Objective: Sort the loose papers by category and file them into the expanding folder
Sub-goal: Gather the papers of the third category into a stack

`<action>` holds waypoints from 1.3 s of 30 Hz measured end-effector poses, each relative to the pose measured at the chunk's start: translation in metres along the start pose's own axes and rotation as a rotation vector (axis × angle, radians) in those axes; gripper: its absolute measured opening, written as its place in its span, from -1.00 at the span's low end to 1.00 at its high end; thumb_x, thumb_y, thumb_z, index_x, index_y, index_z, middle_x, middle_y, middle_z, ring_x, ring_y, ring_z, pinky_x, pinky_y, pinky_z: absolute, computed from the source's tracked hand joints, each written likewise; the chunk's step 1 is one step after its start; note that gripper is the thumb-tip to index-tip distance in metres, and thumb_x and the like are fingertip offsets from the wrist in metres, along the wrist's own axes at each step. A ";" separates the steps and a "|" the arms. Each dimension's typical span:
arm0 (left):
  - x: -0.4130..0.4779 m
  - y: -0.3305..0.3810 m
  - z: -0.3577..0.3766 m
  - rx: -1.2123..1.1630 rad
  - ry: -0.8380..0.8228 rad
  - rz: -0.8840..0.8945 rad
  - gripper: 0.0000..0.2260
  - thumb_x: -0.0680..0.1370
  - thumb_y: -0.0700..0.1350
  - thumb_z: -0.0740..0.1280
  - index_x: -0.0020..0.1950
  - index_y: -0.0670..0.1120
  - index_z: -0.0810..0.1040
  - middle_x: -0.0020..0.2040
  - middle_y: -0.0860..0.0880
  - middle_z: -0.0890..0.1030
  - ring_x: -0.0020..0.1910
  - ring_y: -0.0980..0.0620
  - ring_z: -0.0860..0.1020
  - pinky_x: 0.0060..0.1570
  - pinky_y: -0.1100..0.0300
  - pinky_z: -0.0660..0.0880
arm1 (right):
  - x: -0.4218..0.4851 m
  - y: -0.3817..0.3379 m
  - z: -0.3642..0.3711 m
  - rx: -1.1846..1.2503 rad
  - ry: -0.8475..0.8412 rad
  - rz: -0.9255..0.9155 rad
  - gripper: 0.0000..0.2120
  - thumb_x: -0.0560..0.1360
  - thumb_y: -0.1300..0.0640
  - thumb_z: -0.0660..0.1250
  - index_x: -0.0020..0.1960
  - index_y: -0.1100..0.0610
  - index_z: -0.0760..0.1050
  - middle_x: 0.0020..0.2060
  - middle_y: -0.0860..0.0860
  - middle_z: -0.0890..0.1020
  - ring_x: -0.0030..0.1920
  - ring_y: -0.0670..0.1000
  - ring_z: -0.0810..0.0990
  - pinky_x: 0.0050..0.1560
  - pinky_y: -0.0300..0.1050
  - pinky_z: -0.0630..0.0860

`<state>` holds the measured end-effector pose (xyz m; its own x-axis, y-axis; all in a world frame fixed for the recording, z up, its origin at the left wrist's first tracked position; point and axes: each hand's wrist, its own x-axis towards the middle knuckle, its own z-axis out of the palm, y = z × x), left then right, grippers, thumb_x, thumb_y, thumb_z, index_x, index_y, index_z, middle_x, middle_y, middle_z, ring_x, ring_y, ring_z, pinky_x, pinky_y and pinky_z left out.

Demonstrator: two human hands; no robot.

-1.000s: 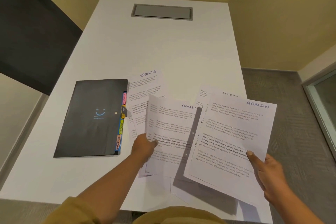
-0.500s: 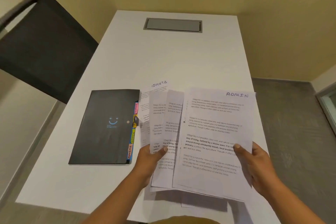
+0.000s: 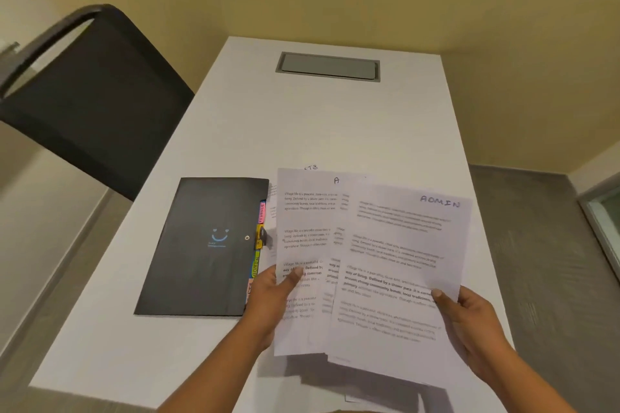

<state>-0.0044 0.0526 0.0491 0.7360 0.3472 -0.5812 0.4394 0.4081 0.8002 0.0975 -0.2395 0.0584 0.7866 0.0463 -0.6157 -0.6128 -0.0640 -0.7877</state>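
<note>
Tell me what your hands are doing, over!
Left hand pinches fanned sheets. Right hand pinches ADMIN sheet. Folder closed, flat on table, nothing on top.

The held papers (image 3: 396,261) hide the far sheet (image 3: 312,167) except its letters "TS".

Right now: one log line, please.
left hand: grips papers | right hand: grips ADMIN sheet | folder: closed, on table
</note>
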 end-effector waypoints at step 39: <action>-0.023 0.014 0.023 0.202 -0.250 0.068 -0.66 0.58 -0.30 0.29 0.25 0.06 0.53 0.15 0.04 0.65 0.15 -0.01 0.61 0.13 -0.03 0.58 | -0.033 -0.012 0.034 -0.103 -0.192 -0.149 -0.68 0.39 0.15 0.47 0.13 0.15 0.62 -0.02 0.09 0.74 -0.05 0.18 0.73 0.03 0.16 0.62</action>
<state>-0.0037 0.0309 0.0772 0.8597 0.1400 -0.4912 0.4597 0.2069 0.8636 0.0768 -0.2065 0.0876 0.8329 0.2501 -0.4937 -0.4724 -0.1434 -0.8696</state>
